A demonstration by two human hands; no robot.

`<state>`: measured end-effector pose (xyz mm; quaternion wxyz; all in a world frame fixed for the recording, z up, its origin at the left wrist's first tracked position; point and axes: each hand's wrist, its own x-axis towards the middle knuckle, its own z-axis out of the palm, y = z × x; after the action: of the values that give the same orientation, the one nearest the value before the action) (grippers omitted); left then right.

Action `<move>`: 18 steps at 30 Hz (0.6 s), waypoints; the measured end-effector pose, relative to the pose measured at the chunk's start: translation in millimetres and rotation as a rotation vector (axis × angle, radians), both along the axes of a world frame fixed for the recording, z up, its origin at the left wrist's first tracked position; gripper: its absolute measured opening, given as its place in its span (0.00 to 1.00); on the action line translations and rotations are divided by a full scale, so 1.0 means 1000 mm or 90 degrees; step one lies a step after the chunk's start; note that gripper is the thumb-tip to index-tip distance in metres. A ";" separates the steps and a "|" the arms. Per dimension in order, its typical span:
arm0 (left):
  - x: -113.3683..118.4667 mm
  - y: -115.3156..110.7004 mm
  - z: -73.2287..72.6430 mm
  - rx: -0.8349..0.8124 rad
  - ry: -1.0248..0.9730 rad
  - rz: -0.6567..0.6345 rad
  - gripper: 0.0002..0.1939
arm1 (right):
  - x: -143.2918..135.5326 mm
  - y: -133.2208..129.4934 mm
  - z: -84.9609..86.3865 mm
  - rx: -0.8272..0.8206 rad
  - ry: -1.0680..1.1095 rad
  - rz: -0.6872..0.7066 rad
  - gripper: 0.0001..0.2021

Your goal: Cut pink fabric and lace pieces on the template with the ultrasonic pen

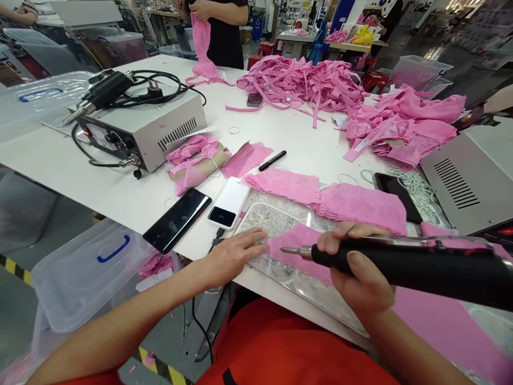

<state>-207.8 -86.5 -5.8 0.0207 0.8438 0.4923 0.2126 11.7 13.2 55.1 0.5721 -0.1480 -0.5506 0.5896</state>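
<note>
My right hand (360,267) is wrapped round a thick black handheld tool (417,267) with a thin metal tip pointing left. The tip is over a pink fabric piece (294,240) on a clear, scratched plastic board (266,216). My left hand (236,254) lies flat with fingers stretched out, fingertips at the fabric's left edge. Just beyond are two stacks of pink lace pieces (360,204). A larger pink cloth (449,326) spreads under my right forearm.
A white power bank (231,200), a black phone (177,219) and a pen (272,160) lie near my left hand. A grey box (152,128) with a second tool stands left. Pink garment piles (300,85) sit behind; a person (220,27) handles pink cloth across the table.
</note>
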 end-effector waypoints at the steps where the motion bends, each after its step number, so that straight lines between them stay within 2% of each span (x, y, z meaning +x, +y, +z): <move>1: 0.000 0.000 0.000 0.002 -0.006 -0.001 0.33 | -0.004 0.000 -0.001 0.003 -0.003 0.008 0.07; 7: 0.000 -0.005 0.002 0.020 -0.019 -0.006 0.31 | -0.016 -0.003 -0.005 0.018 -0.036 0.040 0.06; 18: -0.002 -0.006 0.003 0.041 -0.023 -0.028 0.23 | -0.020 -0.006 -0.006 -0.002 -0.027 0.091 0.05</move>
<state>-209.5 -92.0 -2.5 0.0067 0.8507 0.4661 0.2431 -8.6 7.7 49.5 0.5166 -0.1213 -0.5707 0.6266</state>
